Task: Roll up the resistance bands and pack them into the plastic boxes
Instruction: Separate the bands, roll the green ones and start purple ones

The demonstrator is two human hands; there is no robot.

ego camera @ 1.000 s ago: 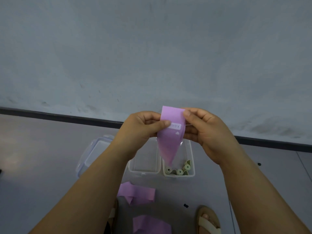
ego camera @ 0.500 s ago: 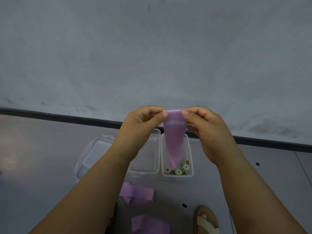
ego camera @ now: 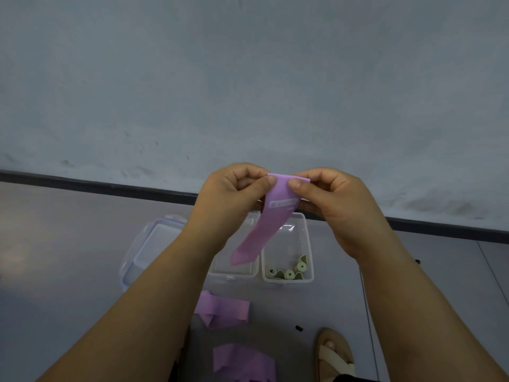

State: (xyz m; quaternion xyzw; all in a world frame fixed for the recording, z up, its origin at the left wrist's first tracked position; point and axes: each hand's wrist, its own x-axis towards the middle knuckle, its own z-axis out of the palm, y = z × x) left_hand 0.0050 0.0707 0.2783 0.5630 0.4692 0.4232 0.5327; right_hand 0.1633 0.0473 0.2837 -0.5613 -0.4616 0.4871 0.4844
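A purple resistance band (ego camera: pixel 268 224) hangs flat in front of me, with a white label near its top. My left hand (ego camera: pixel 234 197) pinches its top left corner and my right hand (ego camera: pixel 333 205) pinches the top right corner. Below them on the floor stand two clear plastic boxes side by side. The right box (ego camera: pixel 308 244) holds several rolled green bands (ego camera: pixel 287 272). No bands show in the left box (ego camera: pixel 234 268), which my left arm partly hides.
A clear lid (ego camera: pixel 154 244) lies left of the boxes. Two loose purple bands lie nearer me, one (ego camera: pixel 223 310) below the boxes and another (ego camera: pixel 242 362) at the bottom edge. A sandalled foot (ego camera: pixel 333 354) is at the lower right. A wall with a dark skirting (ego camera: pixel 110 186) rises behind.
Both hands have lifted the band slightly and shifted their pinch to its top corners. The band now hangs longer and its lower end swings left over the left box.
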